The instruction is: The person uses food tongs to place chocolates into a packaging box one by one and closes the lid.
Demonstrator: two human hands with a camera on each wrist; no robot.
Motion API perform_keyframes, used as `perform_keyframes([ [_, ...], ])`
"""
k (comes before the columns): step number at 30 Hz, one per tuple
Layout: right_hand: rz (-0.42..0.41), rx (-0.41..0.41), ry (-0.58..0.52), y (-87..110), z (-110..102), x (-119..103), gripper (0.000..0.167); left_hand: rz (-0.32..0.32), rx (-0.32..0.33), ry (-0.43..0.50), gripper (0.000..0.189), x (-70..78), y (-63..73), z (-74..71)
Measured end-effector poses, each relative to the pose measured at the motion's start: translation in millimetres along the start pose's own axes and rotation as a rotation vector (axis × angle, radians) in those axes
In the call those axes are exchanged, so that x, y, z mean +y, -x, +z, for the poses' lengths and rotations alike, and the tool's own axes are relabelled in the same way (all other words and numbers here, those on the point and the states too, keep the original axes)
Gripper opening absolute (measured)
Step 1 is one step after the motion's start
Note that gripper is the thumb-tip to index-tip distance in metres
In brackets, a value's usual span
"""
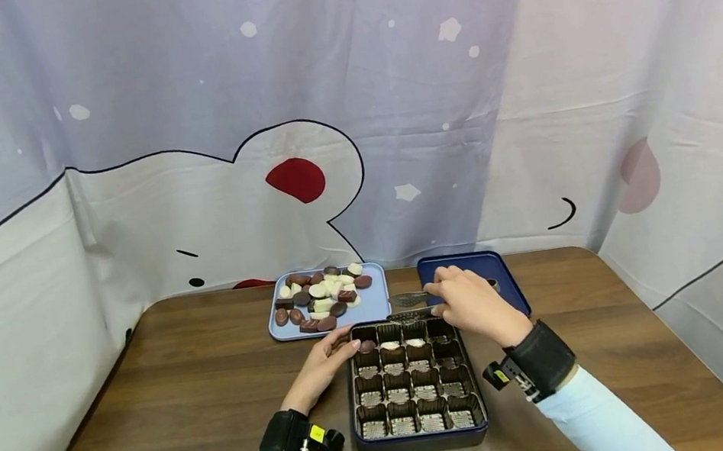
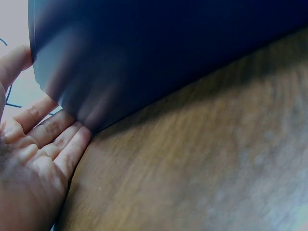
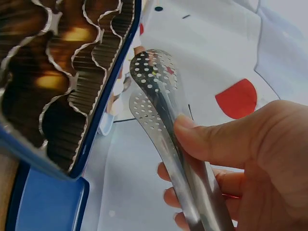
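Note:
My left hand point(image 1: 322, 366) rests at the far left corner of a dark blue box point(image 1: 423, 442) with a compartmented insert. In the left wrist view its straight fingers point(image 2: 65, 137) press the box's side, the thumb at the edge. My right hand point(image 1: 472, 302) grips perforated metal tongs point(image 3: 168, 115), thumb on one arm and fingers behind the other. The tong tips point left by the box's far rim, slightly apart, with nothing between them. In the far row sit a brown chocolate point(image 1: 368, 345) and two white chocolates point(image 1: 390, 345).
Behind the box, a light blue tray point(image 1: 374, 318) carries many brown, dark and white chocolates point(image 1: 318, 291). A dark blue lid point(image 1: 512, 289) lies at the far right, partly under my right hand. Everything stands on a wooden table point(image 1: 219, 399) before a patterned curtain point(image 1: 229, 221).

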State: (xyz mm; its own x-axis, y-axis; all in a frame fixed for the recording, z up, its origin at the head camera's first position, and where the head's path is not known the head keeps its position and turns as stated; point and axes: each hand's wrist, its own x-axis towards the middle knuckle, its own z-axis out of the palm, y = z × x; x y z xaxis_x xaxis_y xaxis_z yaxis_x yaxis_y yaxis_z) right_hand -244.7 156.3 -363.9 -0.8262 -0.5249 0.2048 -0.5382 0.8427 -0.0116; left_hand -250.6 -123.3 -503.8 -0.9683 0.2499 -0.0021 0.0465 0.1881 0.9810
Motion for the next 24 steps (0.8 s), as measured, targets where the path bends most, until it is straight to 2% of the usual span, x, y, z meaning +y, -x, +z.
perform_keyframes([
  [8, 0.003, -0.076, 0.015, -40.7, 4, -6, 0.025, 0.015, -0.005, -0.001, 0.053, -1.5, 0.5, 1.9],
  [16, -0.012, -0.06, 0.057, -81.2, 22, -18, 0.016, 0.004, -0.025, -0.013, 0.056, -3.4, -3.9, 0.9],
  [19, 0.005, -0.073, 0.055, -92.2, 31, -23, 0.01, -0.002, -0.023, -0.001, 0.056, -2.8, -4.1, 0.6],
  [24, 0.018, -0.106, 0.068, -103.6, 48, -27, 0.011, -0.005, -0.005, -0.006, 0.055, -3.2, -4.3, -0.4],
])
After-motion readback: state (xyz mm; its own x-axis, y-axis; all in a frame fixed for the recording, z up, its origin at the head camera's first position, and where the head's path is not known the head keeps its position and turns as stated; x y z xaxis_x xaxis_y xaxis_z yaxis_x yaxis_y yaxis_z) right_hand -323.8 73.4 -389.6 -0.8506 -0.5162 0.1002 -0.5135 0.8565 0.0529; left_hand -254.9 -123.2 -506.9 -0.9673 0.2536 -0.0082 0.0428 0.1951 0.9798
